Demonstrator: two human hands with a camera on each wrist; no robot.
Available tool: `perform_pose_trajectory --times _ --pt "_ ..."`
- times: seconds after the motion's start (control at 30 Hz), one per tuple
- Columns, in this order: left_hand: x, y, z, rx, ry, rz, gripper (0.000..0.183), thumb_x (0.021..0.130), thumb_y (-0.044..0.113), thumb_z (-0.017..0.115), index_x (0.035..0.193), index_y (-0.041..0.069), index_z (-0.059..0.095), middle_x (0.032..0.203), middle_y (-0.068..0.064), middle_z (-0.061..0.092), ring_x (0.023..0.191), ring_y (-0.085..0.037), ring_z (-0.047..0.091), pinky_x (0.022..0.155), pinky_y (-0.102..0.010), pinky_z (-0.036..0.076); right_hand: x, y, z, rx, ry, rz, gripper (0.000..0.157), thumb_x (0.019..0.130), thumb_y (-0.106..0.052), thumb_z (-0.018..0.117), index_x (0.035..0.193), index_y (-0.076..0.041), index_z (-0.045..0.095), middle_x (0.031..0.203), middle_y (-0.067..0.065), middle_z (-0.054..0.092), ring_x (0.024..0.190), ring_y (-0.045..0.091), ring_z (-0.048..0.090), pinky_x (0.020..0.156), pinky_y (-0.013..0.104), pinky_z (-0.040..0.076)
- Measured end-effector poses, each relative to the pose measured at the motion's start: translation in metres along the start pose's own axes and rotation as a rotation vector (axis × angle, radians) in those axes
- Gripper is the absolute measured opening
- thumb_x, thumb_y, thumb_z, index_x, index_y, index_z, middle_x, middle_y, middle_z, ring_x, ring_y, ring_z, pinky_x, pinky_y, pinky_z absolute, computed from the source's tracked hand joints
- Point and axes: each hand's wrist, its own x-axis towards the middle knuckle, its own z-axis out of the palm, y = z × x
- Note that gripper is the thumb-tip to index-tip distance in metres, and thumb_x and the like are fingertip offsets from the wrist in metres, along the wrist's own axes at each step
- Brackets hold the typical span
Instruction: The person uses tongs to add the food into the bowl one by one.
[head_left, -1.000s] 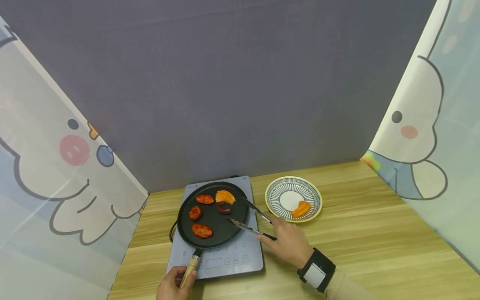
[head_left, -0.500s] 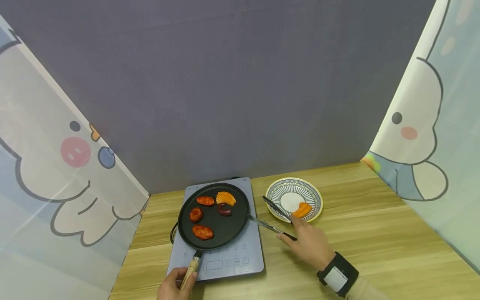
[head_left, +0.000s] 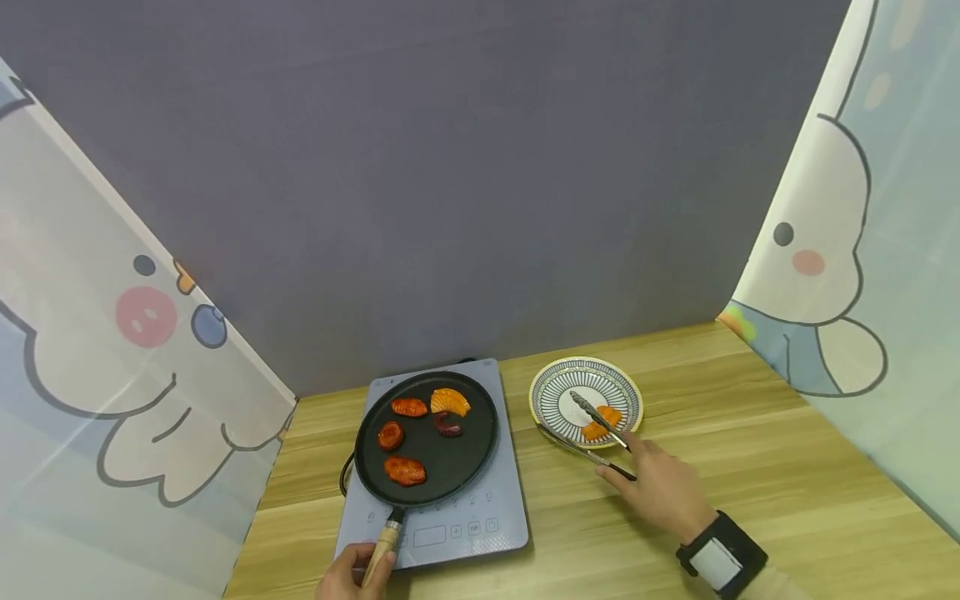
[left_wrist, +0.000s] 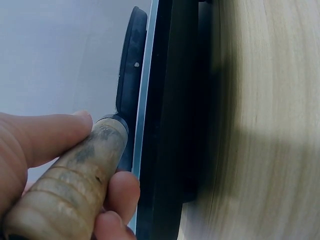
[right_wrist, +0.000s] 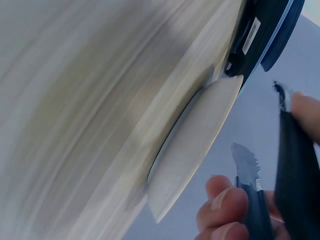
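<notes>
My left hand grips the wooden handle of a round black frying pan. In the left wrist view the thumb and fingers wrap around that handle. My right hand holds metal tongs with black grips. Their two arms stand apart over the near left part of a patterned plate. An orange food piece lies on the plate, partly covered by the upper tong arm. In the right wrist view the toothed tong tips are apart with nothing visible between them.
The pan stands on a grey induction cooker. In it lie two reddish wing-like pieces, a round brown piece, an orange striped slice and a dark red curled tentacle. A grey wall rises behind the wooden table.
My right hand has carried the spread tongs rightward from over the pan to over the plate. The left hand keeps its grip on the handle, and the food pieces stay where they were.
</notes>
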Motion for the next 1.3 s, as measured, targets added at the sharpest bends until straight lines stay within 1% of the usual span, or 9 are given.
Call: perform_pose_trajectory --times 0.07,0.13,0.23,0.37,0.53,0.7,0.9,1.07,1.3 --pt "0.0 0.0 0.0 -0.006 -0.003 -0.002 0.037 0.071 0.038 0.073 0.087 0.007 0.064 0.068 0.001 0.062 0.058 -0.009 0.053 0.051 -0.032 0.045 -0.002 0.005 -0.003 -0.007 -0.005 0.013 0.085 0.075 -0.073 0.045 0.124 -0.004 0.047 0.097 0.024 0.061 0.068 0.031 0.059 0.046 0.044 0.047" --pt "0.0 -0.001 0.0 -0.003 -0.004 -0.008 0.038 0.07 0.04 0.072 0.087 0.007 0.064 0.069 0.001 0.062 0.058 -0.009 0.053 0.051 -0.032 0.045 -0.003 0.009 -0.006 -0.009 -0.002 0.019 0.085 0.075 -0.073 0.046 0.124 -0.003 0.046 0.095 0.025 0.061 0.063 0.029 0.058 0.043 0.042 0.046" --pt "0.0 -0.001 0.001 0.003 -0.006 -0.024 0.037 0.071 0.04 0.072 0.087 0.007 0.064 0.07 0.001 0.062 0.059 -0.009 0.053 0.051 -0.032 0.045 -0.005 0.014 -0.009 -0.023 0.013 0.014 0.084 0.076 -0.07 0.049 0.121 0.0 0.047 0.089 0.025 0.061 0.055 0.025 0.055 0.038 0.039 0.043" --pt "0.0 0.0 0.002 0.008 -0.001 -0.035 0.036 0.071 0.04 0.071 0.087 0.008 0.064 0.07 0.001 0.062 0.059 -0.009 0.053 0.051 -0.032 0.044 -0.007 0.019 -0.015 -0.056 0.018 0.022 0.082 0.077 -0.067 0.051 0.114 0.006 0.048 0.082 0.023 0.059 0.05 0.021 0.05 0.036 0.038 0.041" --pt "-0.001 0.0 0.001 -0.003 0.011 -0.019 0.036 0.07 0.039 0.072 0.086 0.008 0.065 0.069 0.001 0.062 0.057 -0.009 0.052 0.05 -0.032 0.044 -0.007 0.024 -0.021 -0.08 -0.012 0.048 0.076 0.078 -0.06 0.057 0.111 0.008 0.048 0.074 0.02 0.057 0.046 0.018 0.044 0.035 0.036 0.037" --pt "-0.001 0.0 0.003 -0.004 0.013 -0.025 0.036 0.07 0.04 0.072 0.086 0.009 0.065 0.069 0.001 0.062 0.057 -0.009 0.052 0.05 -0.031 0.044 -0.006 0.024 -0.025 -0.096 -0.043 0.062 0.072 0.078 -0.057 0.059 0.107 0.008 0.048 0.069 0.016 0.054 0.046 0.019 0.045 0.035 0.036 0.035" --pt "0.0 -0.001 0.003 -0.001 0.013 -0.027 0.036 0.07 0.04 0.072 0.086 0.008 0.065 0.069 0.001 0.062 0.058 -0.009 0.052 0.05 -0.031 0.044 -0.006 0.022 -0.029 -0.113 -0.087 0.083 0.068 0.078 -0.055 0.06 0.105 0.007 0.051 0.067 0.015 0.055 0.047 0.021 0.046 0.035 0.037 0.035" --pt "0.0 -0.002 0.002 -0.004 0.013 -0.014 0.037 0.07 0.038 0.073 0.087 0.006 0.064 0.069 0.0 0.062 0.057 -0.01 0.053 0.05 -0.032 0.044 -0.005 0.022 -0.029 -0.129 -0.071 0.071 0.066 0.078 -0.053 0.061 0.102 0.008 0.051 0.065 0.015 0.055 0.046 0.022 0.046 0.034 0.037 0.035" --pt "0.0 -0.002 0.003 -0.005 0.008 -0.013 0.037 0.071 0.037 0.073 0.087 0.005 0.064 0.068 0.0 0.062 0.057 -0.01 0.053 0.049 -0.031 0.044 0.0 0.025 -0.029 -0.18 -0.024 0.003 0.059 0.076 -0.048 0.065 0.098 0.006 0.053 0.057 0.011 0.051 0.04 0.018 0.041 0.031 0.033 0.031"
